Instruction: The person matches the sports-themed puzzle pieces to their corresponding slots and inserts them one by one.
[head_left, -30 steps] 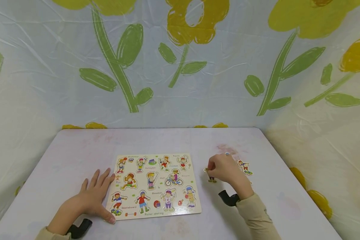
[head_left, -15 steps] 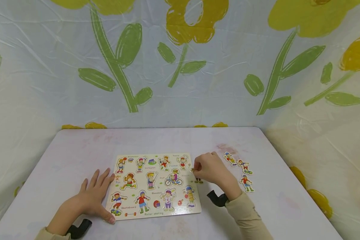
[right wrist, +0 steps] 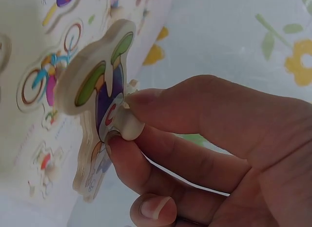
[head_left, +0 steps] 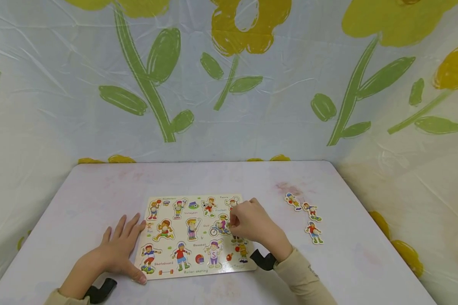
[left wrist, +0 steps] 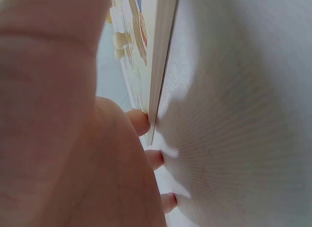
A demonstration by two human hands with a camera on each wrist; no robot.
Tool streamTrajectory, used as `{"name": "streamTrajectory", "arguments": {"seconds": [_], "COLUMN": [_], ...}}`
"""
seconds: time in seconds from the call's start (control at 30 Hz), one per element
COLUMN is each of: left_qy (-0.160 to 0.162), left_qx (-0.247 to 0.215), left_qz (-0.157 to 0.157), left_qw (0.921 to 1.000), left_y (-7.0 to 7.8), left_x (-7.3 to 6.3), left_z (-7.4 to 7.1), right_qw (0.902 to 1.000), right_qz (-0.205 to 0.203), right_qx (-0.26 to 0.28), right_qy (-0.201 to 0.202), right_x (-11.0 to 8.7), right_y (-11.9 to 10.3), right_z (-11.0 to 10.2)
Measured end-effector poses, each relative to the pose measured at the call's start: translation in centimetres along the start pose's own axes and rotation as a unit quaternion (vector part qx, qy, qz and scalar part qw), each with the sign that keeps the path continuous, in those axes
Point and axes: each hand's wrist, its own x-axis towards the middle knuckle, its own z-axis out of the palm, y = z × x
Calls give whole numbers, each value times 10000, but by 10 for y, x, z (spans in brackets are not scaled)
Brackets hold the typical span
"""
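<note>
Right hand (head_left: pixel 252 220) and puzzle piece (right wrist: pixel 105 102): the thumb and fingertips pinch the pale knob (right wrist: pixel 130 128) on the face of the piece, which bears a letter C and a pair of green shoes. The piece lies beyond the fingertips, over the right side of the puzzle board (head_left: pixel 179 235), with its shoes showing just beneath the hand in the head view. The hand reaches in from the right, knuckles uppermost and fingers curled; a beige sleeve (head_left: pixel 305 275) covers the forearm. The left hand (head_left: pixel 118 250) lies at the board's left edge, its fingers spread and thumb extended, gripping nothing. In the head view the right hand covers most of the held piece and parts of the bicycle and tennis figures; whether the piece touches the board cannot be told. The left wrist view is largely filled by the hand, and the board is cut off at the top. Three loose pieces (head_left: pixel 314 232) lie on the table (head_left: pixel 351 262), right of the board.
</note>
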Motion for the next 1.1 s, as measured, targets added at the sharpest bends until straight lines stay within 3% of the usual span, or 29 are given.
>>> {"name": "streamTrajectory", "arguments": {"seconds": [0.3,0.6,1.1], "left_qy": [243,-16,-39], "left_qx": [-142,-7,-2], "left_qz": [68,-66,-19], "left_qw": [9996,10000,10000], "left_y": [-10,-2,3], "left_x": [5,2,-2], "left_z": [10,2,-3], "right_qw": [9996,9992,9989], "right_qz": [-165,-268,-267], "right_qx": [11,122,155], "right_qy": [-214,-283,-345], "right_x": [0,1,0], "right_y": [-12,-16,-20], "right_z": [12,18,20]}}
